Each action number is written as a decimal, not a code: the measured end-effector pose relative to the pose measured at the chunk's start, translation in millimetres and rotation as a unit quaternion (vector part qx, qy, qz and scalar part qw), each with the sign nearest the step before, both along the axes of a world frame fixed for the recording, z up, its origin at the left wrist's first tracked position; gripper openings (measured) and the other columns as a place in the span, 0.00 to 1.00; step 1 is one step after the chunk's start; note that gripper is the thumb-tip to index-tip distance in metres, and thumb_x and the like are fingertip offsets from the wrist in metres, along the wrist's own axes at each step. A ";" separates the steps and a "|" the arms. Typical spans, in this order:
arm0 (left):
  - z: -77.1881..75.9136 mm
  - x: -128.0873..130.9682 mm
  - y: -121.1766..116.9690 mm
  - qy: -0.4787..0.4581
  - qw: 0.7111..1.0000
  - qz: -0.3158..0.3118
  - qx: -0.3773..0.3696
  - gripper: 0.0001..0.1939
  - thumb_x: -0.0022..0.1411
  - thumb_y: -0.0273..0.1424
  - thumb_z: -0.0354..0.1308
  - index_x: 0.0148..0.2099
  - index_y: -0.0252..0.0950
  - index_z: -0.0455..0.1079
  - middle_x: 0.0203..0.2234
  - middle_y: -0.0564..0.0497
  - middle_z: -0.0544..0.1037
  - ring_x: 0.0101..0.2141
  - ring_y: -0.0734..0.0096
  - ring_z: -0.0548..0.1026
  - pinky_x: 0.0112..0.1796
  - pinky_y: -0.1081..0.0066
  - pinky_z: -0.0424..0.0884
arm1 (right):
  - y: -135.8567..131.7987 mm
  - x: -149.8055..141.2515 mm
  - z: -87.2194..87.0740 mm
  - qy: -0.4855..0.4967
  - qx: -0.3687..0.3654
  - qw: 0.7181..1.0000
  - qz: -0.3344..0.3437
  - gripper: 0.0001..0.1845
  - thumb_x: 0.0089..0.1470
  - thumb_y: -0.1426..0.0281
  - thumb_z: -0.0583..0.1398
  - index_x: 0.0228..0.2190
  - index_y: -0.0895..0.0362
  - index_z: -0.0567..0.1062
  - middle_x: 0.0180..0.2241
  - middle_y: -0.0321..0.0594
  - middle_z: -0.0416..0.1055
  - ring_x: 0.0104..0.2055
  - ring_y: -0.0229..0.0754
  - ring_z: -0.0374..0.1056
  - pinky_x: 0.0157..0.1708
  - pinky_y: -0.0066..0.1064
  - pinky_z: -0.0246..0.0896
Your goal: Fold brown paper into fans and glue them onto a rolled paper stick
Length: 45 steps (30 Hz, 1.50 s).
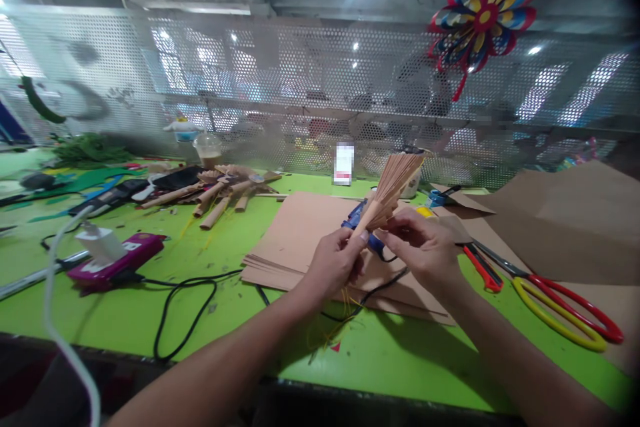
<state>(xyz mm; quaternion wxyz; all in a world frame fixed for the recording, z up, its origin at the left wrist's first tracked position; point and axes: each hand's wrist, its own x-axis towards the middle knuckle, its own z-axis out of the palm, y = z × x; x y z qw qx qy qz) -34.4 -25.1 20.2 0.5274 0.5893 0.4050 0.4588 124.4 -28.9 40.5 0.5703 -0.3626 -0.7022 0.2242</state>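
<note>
A pleated brown paper fan [387,190] is tilted up over the table, its folds gathered narrow at the bottom and spreading toward the top. My left hand [339,255] is closed around the narrow lower end. At the fan's right side, my right hand [423,247] pinches near the lower edge, its fingertips partly hidden. Behind and below the hands, a blue tool with a black cord [354,215] shows only in part. Under them lies a stack of brown paper sheets [295,227]. Loose yellow strands [345,310] hang below my left hand.
Red-and-yellow-handled scissors [560,307] and a red cutter [483,270] lie at right, beside large brown paper [575,227]. At left are a purple power strip [117,260], rolled paper pieces [220,197] and a drink cup [209,150]. A perforated panel [280,80] stands behind.
</note>
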 end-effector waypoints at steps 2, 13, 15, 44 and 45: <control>0.9 -0.5 0.0 0.007 1.000 0.008 0.004 0.21 0.59 0.49 0.52 0.28 0.35 0.61 0.13 0.56 0.67 0.12 0.81 0.61 0.14 0.80 0.57 | -3.0 1.9 4.3 0.046 -0.019 0.999 0.012 0.05 0.52 0.69 0.63 0.29 0.57 0.74 0.27 0.37 0.68 0.27 0.37 0.64 0.25 0.28 0.60; -1.2 -2.2 0.7 0.091 0.991 0.064 0.079 0.19 0.60 0.47 0.52 0.28 0.36 0.61 0.14 0.54 0.69 0.15 0.78 0.65 0.18 0.76 0.60 | -2.3 3.4 0.9 0.147 -0.042 0.988 -0.020 0.16 0.57 0.60 0.58 0.25 0.58 0.73 0.20 0.34 0.63 0.21 0.34 0.58 0.19 0.27 0.54; 0.3 -2.6 -0.8 0.099 0.987 0.075 0.098 0.19 0.61 0.46 0.52 0.28 0.36 0.62 0.15 0.54 0.70 0.16 0.77 0.66 0.19 0.76 0.61 | -1.3 3.4 -5.0 0.182 -0.061 0.981 -0.019 0.17 0.57 0.58 0.57 0.24 0.57 0.73 0.19 0.34 0.62 0.20 0.34 0.58 0.18 0.26 0.53; 0.0 -5.5 -4.7 0.152 0.967 0.103 0.176 0.14 0.61 0.42 0.52 0.32 0.36 0.65 0.17 0.56 0.68 0.20 0.74 0.66 0.24 0.75 0.58 | 6.3 -9.2 -34.8 0.093 -0.174 0.980 0.038 0.19 0.49 0.54 0.63 0.24 0.59 0.74 0.17 0.33 0.63 0.17 0.33 0.54 0.17 0.26 0.50; 0.6 -5.6 -5.0 0.155 0.967 0.101 0.176 0.14 0.60 0.42 0.52 0.32 0.36 0.65 0.17 0.56 0.68 0.20 0.74 0.66 0.24 0.75 0.58 | 6.3 -9.4 -34.8 0.093 -0.176 0.979 0.041 0.19 0.50 0.54 0.62 0.24 0.59 0.73 0.16 0.33 0.62 0.18 0.33 0.54 0.17 0.26 0.50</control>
